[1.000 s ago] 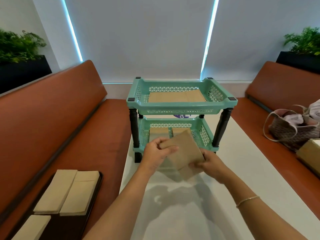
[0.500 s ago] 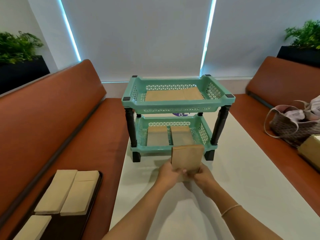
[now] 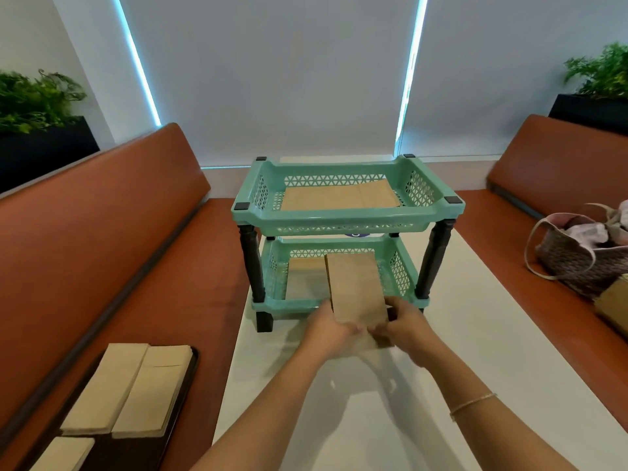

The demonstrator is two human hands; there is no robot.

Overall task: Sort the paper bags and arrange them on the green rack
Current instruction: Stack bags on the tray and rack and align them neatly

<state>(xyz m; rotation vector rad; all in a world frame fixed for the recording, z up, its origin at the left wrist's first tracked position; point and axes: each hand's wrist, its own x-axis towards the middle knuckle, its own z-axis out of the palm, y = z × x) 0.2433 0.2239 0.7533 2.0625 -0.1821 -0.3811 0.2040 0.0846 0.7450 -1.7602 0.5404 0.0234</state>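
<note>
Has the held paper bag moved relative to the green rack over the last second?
Yes. The bag went forward, its far end now over the rack's lower tier.

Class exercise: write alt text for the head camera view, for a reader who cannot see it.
Two hands, the left hand and right hand, hold a small brown paper bag at the front of a green rack's lower shelf on a white table. Larger bags lie on the top shelf, and more bags sit on a dark tray on the left bench.

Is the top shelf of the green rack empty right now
No, brown paper bags lie flat across the top shelf of the green rack.
</note>
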